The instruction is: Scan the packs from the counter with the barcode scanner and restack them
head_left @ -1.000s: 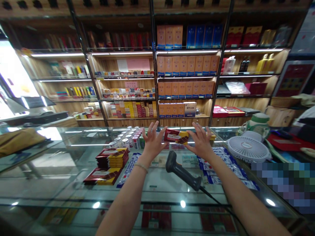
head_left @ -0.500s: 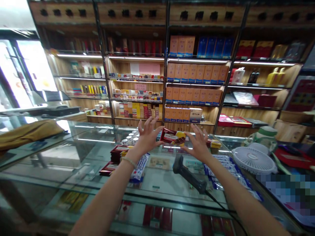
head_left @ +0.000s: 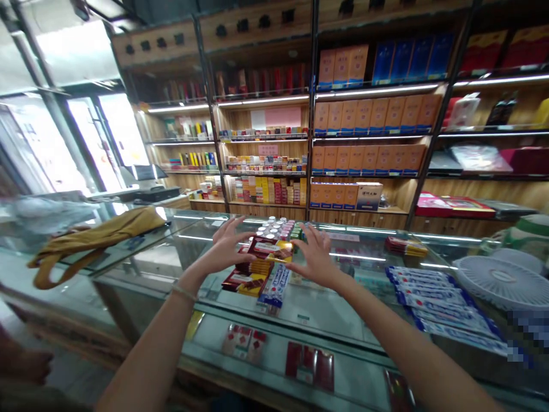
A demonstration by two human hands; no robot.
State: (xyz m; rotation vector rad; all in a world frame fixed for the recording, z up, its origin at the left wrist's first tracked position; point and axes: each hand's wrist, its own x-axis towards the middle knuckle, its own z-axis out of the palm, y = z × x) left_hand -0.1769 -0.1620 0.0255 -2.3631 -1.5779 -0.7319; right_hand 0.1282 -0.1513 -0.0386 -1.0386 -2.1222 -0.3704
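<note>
A red and yellow packet (head_left: 271, 249) is held level by its two ends, between my left hand (head_left: 227, 247) and my right hand (head_left: 315, 256). The thumb and fingers of each hand grip it at the edge, other fingers raised. Right behind and below it lies a stack of similar packets (head_left: 244, 281) on the glass counter (head_left: 326, 303). Blue and white packets (head_left: 275, 286) lie beside that stack. White-capped small containers (head_left: 274, 224) stand just beyond the held packet.
On the right lie a row of blue and white packets (head_left: 441, 297), a red and yellow stack (head_left: 405, 247) and a white fan (head_left: 500, 277). A mustard bag (head_left: 103, 232) rests on the left counter. Shelves of boxes (head_left: 369, 117) stand behind. A person's hand (head_left: 36, 363) shows at lower left.
Both hands have carried the packet left, over the stack. The view has turned left; the black scanner is no longer visible, and more of the mustard bag shows.
</note>
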